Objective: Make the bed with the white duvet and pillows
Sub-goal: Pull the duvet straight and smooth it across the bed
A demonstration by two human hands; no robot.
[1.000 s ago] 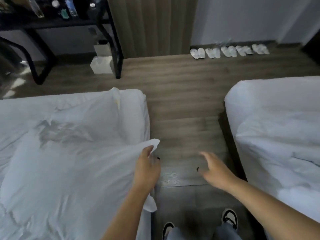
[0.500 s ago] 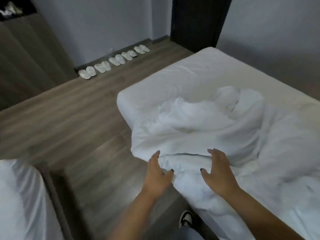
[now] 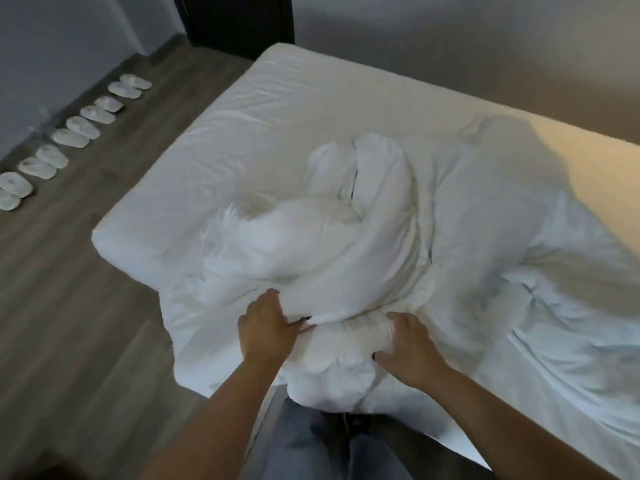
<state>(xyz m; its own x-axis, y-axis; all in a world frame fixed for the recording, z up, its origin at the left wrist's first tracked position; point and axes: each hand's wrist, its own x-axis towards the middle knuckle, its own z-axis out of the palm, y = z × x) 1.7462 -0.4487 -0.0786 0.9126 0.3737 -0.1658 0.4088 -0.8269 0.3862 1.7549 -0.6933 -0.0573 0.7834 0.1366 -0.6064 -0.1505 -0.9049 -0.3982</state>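
Nearest the camera, the person's legs in blue jeans (image 3: 332,448) stand against the near edge of the bed (image 3: 242,140). Both forearms reach forward onto the white duvet (image 3: 363,244), which lies crumpled in a heap on the near half of the mattress, one fold hanging over the near edge. The left hand (image 3: 266,329) has its fingers buried under a fold of the duvet, the grip curled round the cloth. The right hand (image 3: 408,348) lies on a bunched roll just beside it, fingers bent into the fabric, thumb spread toward the left hand. Beyond the heap, the fitted sheet lies bare to the far corner. Left of the bed runs the wooden floor (image 3: 69,306), with a row of white slippers (image 3: 76,133) along the wall. No pillow can be told apart from the folds.
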